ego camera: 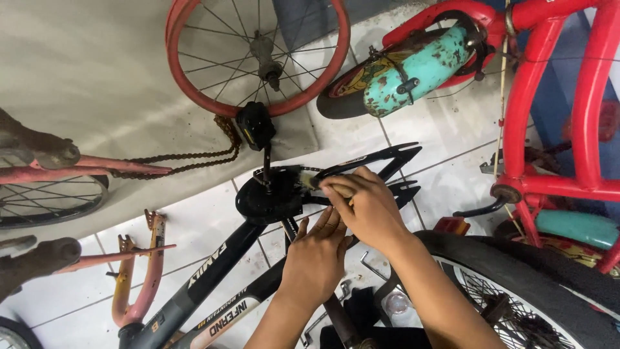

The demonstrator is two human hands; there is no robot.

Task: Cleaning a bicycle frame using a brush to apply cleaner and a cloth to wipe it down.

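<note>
The right hand [366, 208] is curled shut around a small pale tool [312, 180], of which only the tip shows past the fingers (what kind of tool cannot be told), and that tip presses against the black chainring guard [266, 195] at the bottom bracket of a black bicycle frame [213, 271]. The left hand [318, 255] sits just below and beside it, fingers loosely spread and resting flat on the frame where the tubes meet, holding nothing. A crank arm rises from the guard to a black pedal [256, 125], and the pedal partly overlaps the rim of a red spoked wheel [257, 52] lying on the floor beyond. A rusty chain [184, 158] trails left from the pedal, across the pale mat, toward a faded pink frame tube [90, 169]. The black frame's rear forks [394, 169] point right over the white floor tiles [445, 142]. Above them lies a small wheel under a chipped turquoise mudguard [413, 71], and a red bicycle frame [549, 110] stands along the right edge. A black tyre [516, 265] with dirty spokes crowds the right forearm from below. At lower left, a pink-and-yellow fork [139, 278] lies on the tiles.
</note>
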